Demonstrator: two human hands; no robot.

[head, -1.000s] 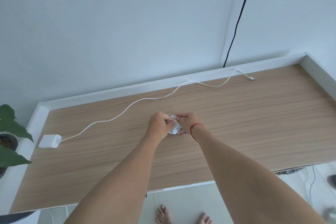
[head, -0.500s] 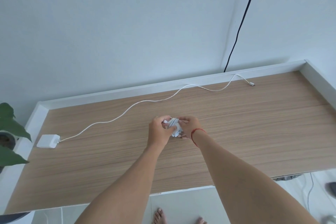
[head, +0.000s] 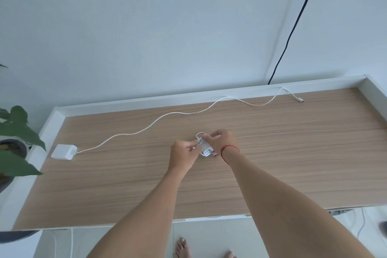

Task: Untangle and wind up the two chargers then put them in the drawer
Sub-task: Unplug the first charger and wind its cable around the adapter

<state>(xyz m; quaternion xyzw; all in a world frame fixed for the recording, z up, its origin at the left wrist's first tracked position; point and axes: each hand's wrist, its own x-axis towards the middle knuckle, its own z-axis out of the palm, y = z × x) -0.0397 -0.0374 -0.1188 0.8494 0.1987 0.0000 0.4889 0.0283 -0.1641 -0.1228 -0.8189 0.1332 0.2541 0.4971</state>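
Both hands meet at the middle of the table [head: 272, 163]; right hand [head: 222, 142] curls round the wound charger [head: 206, 150], white block with cable coiled on it, held just above or on the wood, cannot tell which; left hand [head: 184, 154] has fingers curled, pinching the cable loop at the charger's far-left side; red string [head: 230, 147] on the right wrist; second charger [head: 62, 152] lies flat near the left edge, untouched; its white cable [head: 159, 120] snakes across the top toward the far right corner, plug end [head: 299, 100] near the far edge; black cord [head: 293, 27] runs down the wall; plant [head: 16, 132] off the left edge; bare feet [head: 182, 249] below the near edge
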